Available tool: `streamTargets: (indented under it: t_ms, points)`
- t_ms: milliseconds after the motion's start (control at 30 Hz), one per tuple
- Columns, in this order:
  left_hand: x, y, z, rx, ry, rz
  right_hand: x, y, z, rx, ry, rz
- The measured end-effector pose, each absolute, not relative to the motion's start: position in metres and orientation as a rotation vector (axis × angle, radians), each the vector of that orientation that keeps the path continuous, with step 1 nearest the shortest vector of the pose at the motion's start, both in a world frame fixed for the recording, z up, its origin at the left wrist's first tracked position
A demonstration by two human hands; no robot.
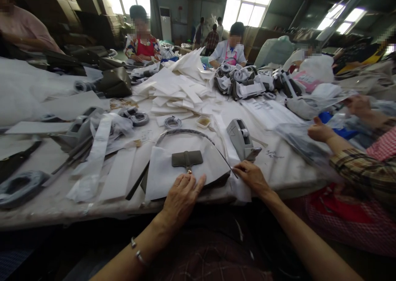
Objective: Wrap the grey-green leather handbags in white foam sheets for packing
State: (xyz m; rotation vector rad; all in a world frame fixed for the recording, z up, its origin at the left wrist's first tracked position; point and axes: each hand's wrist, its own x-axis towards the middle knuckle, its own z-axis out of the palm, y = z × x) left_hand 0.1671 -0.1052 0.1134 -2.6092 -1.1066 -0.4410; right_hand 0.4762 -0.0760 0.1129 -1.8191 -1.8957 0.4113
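Handbag (pixel 188 165) lies on the table (pixel 278 165) at its near edge. Tape dispenser (pixel 242 137) just right of the handbag, paper stack (pixel 179 93) behind it. Small tray (pixel 203 121) between handbag and stack.

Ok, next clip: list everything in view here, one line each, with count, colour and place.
handbag: one, grey, partly wrapped in white paper, at the near table edge under both hands
clasp tab: one, grey, on the handbag's front
tape dispenser: one, grey, right of the handbag
white paper sheets: a stack, white, table centre
small tray: one, pale, behind the handbag
wrapped bags: several, grey and white, far centre
table: one, pale, covered with work
seated co-workers: several, around the table; count unclear
co-worker's hands: two, at right, on clear plastic
left hand: flat on the paper, fingers spread
right hand: fingers at the paper's right edge
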Motion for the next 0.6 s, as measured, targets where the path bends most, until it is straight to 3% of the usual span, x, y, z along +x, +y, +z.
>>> streamTargets:
  t_ms: [267,600]
  points:
    - [0.182,-0.102,0.104,-2.567,-1.116,-0.414,0.489,-0.073,0.129,-1.832,-2.010,0.490]
    - [0.183,-0.098,0.070,-2.378,-1.095,-0.787,0.486,-0.052,0.159,-1.812,-2.093,0.544]
